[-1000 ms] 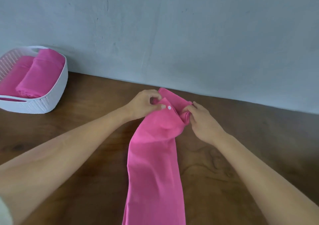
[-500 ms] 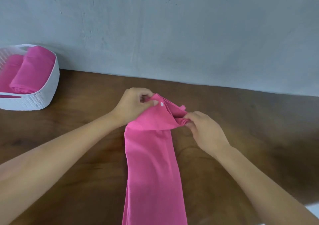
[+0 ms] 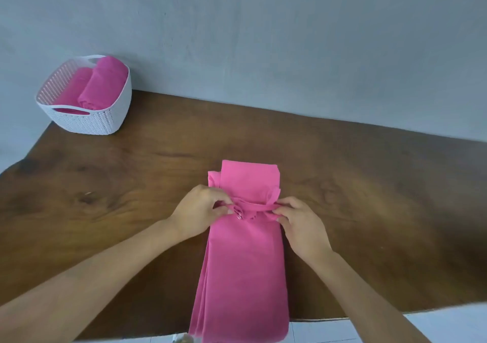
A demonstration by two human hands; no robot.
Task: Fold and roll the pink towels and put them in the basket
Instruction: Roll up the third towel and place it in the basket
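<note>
A long folded pink towel (image 3: pixel 243 269) lies on the brown wooden table (image 3: pixel 147 174), its near end hanging over the front edge. My left hand (image 3: pixel 200 215) pinches the towel's left edge at a crosswise crease, and my right hand (image 3: pixel 303 226) pinches the right edge at the same crease. Beyond my hands the towel's far part (image 3: pixel 249 178) lies flat on the table. A white woven basket (image 3: pixel 87 121) stands at the table's far left corner with two rolled pink towels (image 3: pixel 102 85) inside.
A grey wall (image 3: pixel 263 39) runs along the table's far edge. The table's left edge slants close to the basket. A pale floor (image 3: pixel 448 321) shows below the front edge at the right.
Both hands have come toward me along the towel. The raised, bunched far end now lies flat beyond them. The camera has pulled back, showing the front edge and the whole basket.
</note>
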